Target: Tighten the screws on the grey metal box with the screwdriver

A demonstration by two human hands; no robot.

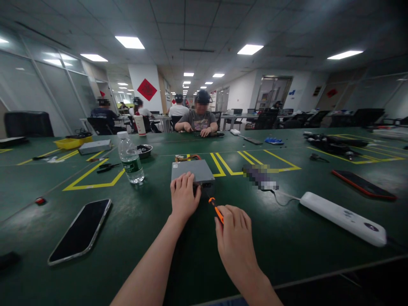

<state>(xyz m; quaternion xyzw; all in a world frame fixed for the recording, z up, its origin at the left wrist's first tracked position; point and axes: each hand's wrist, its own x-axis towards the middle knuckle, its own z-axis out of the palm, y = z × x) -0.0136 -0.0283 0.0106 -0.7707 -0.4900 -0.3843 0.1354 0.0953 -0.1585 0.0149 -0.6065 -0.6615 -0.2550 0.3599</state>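
Note:
A grey metal computer power supply [194,170] lies on the green table, with coloured wires [188,157] at its far side. My left hand [185,193] grips its near left part, fingers over the top and thumb at the front edge. In my right hand [234,223] is an orange and black screwdriver [216,209], its handle between thumb and fingers. The screwdriver points up and left at the front face of the power supply; whether its tip touches there I cannot make out.
A water bottle [130,159] and a metal bowl [145,150] stand left of the power supply. One phone [81,231] lies near left, another [363,184] at right. A white power strip [342,217] lies right of my hand. Across the table sits a person [200,119].

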